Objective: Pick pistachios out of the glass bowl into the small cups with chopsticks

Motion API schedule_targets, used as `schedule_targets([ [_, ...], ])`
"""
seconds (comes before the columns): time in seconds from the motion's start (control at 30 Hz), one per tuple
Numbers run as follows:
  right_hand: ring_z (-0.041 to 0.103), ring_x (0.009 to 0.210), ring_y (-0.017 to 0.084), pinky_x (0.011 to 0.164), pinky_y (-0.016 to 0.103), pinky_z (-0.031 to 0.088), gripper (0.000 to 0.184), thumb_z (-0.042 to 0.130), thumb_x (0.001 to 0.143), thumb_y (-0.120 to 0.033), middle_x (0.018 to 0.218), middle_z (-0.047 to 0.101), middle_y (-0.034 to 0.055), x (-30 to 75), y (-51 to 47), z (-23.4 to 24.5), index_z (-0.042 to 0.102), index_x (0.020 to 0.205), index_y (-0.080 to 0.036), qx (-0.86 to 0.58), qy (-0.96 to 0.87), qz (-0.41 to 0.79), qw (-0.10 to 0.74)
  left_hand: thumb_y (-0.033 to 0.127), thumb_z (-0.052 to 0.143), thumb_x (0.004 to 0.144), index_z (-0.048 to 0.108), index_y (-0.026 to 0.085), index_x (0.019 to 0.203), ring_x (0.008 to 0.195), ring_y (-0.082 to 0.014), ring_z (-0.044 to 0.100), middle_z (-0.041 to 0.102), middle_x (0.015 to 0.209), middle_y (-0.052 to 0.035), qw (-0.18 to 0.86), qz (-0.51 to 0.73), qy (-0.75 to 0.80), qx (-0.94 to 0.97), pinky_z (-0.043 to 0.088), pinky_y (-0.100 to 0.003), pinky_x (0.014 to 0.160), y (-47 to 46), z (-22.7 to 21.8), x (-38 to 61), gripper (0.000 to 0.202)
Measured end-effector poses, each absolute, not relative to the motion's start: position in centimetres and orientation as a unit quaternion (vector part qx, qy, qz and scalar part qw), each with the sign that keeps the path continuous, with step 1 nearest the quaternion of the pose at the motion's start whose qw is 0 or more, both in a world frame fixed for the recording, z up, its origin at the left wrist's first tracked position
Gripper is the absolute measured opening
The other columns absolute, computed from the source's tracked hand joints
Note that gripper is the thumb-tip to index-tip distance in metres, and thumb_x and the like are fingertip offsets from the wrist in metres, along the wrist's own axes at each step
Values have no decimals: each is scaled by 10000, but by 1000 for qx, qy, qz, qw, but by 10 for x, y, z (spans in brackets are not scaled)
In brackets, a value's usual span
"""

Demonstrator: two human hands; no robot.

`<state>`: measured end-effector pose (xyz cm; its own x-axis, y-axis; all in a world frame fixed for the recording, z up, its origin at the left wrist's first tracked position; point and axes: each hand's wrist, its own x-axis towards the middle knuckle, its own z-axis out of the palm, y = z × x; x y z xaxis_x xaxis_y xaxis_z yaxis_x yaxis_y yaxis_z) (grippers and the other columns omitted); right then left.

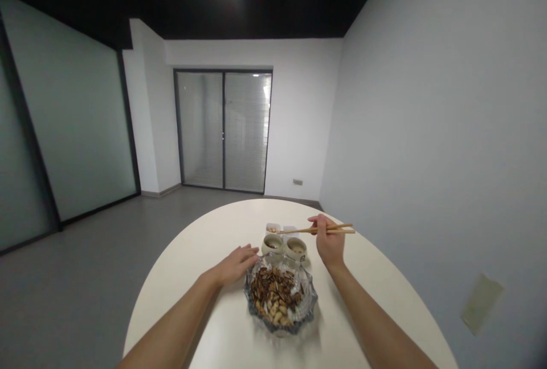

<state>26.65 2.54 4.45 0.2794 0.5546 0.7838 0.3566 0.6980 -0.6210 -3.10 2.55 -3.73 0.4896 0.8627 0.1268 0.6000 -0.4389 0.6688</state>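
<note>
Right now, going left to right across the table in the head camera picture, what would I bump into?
left hand → left cup → right cup → right hand, which holds the chopsticks

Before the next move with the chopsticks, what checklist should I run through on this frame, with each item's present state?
1. Right hand grips both chopsticks: ok, closed around them toward their thick ends.
2. Chopstick tips over the small white dish: ok.
3. Something pinched between the tips: cannot tell, too small.
4. Left hand out of the way: ok, flat and open on the table, beside the glass bowl.
5. Glass bowl filled: ok, seeds and nuts inside.
6. Two round cups upright: ok, standing between bowl and dish.
</note>
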Motion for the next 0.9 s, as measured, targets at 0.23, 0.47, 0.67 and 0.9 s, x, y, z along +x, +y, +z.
schedule_targets([
  [0.23, 608, 508, 169, 503, 270, 517, 674, 497, 1004, -733, 558, 625, 29, 269, -32, 34, 703, 655, -194, -384, -624, 165, 660, 766, 372, 1014, 701, 250, 1410, 1590, -371, 329, 525, 1633, -86, 287, 245, 443, 813, 132, -554, 1338, 28, -43, -31, 729],
  [0.47, 550, 495, 142, 462, 234, 429, 579, 571, 1017, -596, 556, 601, 10, 270, -41, 26, 715, 630, -191, -361, -759, 205, 502, 775, 374, 1007, 719, 255, 1376, 1584, -376, 341, 531, 1626, -81, 285, 249, 442, 813, 127, -564, 1337, 32, -48, -31, 725],
  [0.67, 498, 520, 128, 480, 226, 345, 445, 650, 989, -480, 559, 621, -5, 273, -38, 14, 751, 677, -178, -360, -800, 223, 426, 751, 393, 1014, 701, 249, 1405, 1581, -380, 344, 535, 1623, -89, 287, 254, 439, 813, 130, -582, 1333, 28, -44, -31, 707],
  [0.9, 481, 544, 123, 518, 230, 336, 460, 622, 1010, -480, 574, 611, -14, 275, -42, 18, 748, 687, -177, -346, -828, 219, 382, 769, 371, 1005, 708, 262, 1389, 1587, -372, 336, 530, 1627, -91, 286, 248, 444, 812, 129, -573, 1334, 28, -42, -30, 720],
])
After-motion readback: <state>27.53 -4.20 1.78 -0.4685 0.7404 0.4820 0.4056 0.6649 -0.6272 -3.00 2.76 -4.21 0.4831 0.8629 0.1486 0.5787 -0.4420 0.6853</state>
